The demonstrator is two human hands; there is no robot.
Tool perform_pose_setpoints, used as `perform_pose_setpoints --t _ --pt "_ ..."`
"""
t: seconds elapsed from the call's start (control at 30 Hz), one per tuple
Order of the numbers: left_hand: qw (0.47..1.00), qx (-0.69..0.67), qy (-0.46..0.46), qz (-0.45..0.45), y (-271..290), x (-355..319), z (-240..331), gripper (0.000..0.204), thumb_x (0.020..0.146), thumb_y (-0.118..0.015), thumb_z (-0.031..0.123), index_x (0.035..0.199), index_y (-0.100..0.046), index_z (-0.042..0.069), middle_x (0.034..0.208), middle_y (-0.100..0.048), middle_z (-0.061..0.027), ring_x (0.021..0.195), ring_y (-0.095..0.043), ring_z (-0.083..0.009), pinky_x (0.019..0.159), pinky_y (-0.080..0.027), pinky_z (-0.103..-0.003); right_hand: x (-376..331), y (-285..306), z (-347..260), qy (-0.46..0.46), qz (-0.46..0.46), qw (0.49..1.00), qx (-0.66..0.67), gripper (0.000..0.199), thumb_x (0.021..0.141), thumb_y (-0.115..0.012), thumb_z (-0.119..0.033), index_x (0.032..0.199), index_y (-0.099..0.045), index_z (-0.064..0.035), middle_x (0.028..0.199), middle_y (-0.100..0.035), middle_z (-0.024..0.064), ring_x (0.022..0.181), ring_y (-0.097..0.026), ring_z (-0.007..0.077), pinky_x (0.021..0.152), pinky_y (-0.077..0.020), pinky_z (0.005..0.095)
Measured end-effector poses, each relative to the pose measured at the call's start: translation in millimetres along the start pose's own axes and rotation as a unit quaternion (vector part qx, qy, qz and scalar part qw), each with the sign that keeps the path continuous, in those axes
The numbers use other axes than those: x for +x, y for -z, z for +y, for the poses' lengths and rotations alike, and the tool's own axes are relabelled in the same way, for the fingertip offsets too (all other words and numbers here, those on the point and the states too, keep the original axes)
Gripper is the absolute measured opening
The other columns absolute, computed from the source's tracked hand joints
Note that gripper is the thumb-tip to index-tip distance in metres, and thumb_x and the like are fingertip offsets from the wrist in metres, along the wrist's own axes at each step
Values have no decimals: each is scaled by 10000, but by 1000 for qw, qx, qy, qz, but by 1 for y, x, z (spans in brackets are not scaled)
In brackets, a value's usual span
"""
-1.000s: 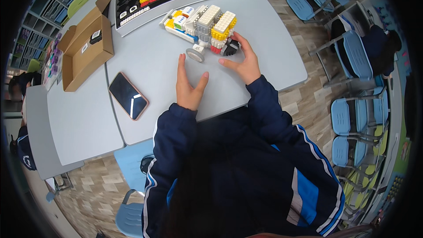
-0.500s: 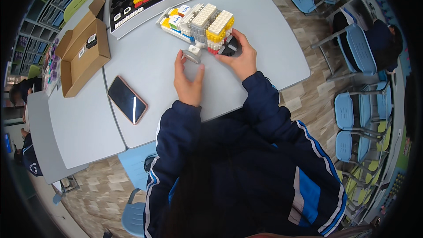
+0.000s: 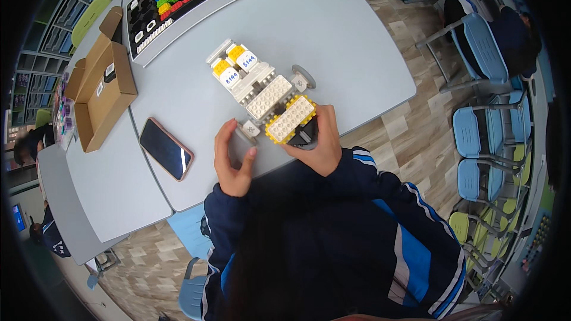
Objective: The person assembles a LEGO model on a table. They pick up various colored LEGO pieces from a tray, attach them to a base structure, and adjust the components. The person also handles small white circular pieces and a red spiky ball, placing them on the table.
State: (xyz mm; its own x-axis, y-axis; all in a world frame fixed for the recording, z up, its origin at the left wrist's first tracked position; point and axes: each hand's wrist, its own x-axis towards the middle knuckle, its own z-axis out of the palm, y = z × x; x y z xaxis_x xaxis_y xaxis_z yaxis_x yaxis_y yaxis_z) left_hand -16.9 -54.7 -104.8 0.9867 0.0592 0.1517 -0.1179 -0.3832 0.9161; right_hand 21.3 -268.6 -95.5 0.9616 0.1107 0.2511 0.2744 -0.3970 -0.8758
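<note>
With right fingers spread wide, gripping brick model by near end, left fingers parted beside left wheel, has bare table ahead, edge close behind.

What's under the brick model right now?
Light grey tabletop shows around the brick model; what lies directly beneath is covered by its bricks and the right hand.

Brick model: white, grey and yellow, black at near end. Phone, left: black, pink-rimmed. Box, far left: brown. Right sleeve: navy, white-and-blue stripes. Table: pale grey.
</note>
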Motion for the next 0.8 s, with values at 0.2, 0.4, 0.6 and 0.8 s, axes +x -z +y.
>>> perform_pose_setpoints --t 0.2,0.4,0.6,0.8 --pt "997 48 -24 51 -8 -7 11 680 856 -699 189 1441 -398 16 1483 -401 -169 1379 -380 -305 1124 -297 -446 7 29 -4 89 -47 992 -70 946 674 -876 -191 1424 -340 20 1332 -441 240 1162 -500 357 948 -448 414" --pt "992 21 -43 120 -9 -4 5 598 883 -647 151 1414 -418 -2 1479 -400 -187 1351 -414 -299 1081 -351 -444 -11 11 0 156 59 983 73 985 640 -897 -244 1437 -360 -28 1438 -378 267 1296 -435 414 1053 -383 479" --pt "980 -17 -62 187 -10 -17 -1 414 901 -584 32 1297 -497 -50 1355 -481 -229 1230 -517 -310 1038 -397 -403 -6 -16 -13 236 141 961 13 747 624 -887 -170 1296 -576 -271 1471 -332 248 1329 -394 424 1073 -362 508" --pt "977 -18 -60 203 -10 -20 0 306 916 -542 -20 1220 -539 -59 1249 -547 -213 1127 -571 -278 1001 -429 -382 16 -25 -4 263 85 956 -98 636 668 -848 -69 1210 -572 -254 1471 -261 208 1363 -292 439 1094 -307 538"
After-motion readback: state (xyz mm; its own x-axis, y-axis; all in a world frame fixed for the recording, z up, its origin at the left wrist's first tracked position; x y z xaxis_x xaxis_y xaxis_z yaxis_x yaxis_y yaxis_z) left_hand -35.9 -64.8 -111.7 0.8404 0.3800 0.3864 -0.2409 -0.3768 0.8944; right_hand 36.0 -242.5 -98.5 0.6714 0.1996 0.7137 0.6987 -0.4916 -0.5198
